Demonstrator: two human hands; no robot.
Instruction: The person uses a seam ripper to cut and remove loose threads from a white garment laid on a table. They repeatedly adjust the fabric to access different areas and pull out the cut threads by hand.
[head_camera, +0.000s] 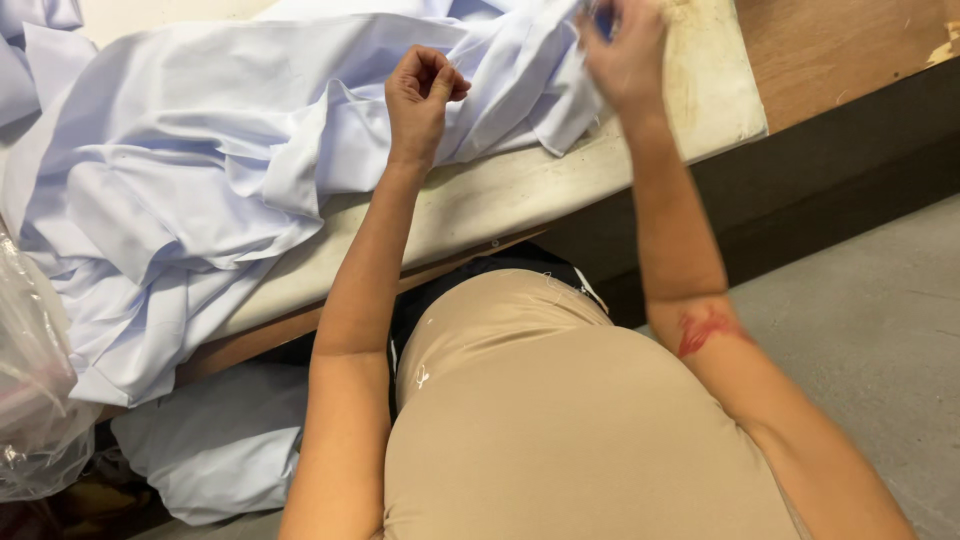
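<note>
The left hand (422, 92) is curled into a loose fist, fingertips pinched in on themselves, resting on the pale blue cloth (200, 170) heaped over the worktable (500, 195). Whether a fold or a thread is caught inside that fist I cannot tell. The right hand (625, 50), toward the far edge of the table, is blurred; its fingers seem closed on a corner of the same cloth, lifted a little off the tabletop, but the blur leaves the grip uncertain.

The cloth looks thin, light and limp, a shirt-weight fabric that slumps into soft creases and spills over the near edge of the table. It would slide and bunch readily, so I judge a hem, seam or corner the surest place to pinch it; a grip in the open middle would only gather slack.

More pale cloth (220, 450) lies below the table, near its left end, beside a clear plastic bag (35, 390) cut off by the frame. The tips of the right hand run out of view at the top. The person's lap, in a tan garment (560, 430), hides the space under the table's near edge.
</note>
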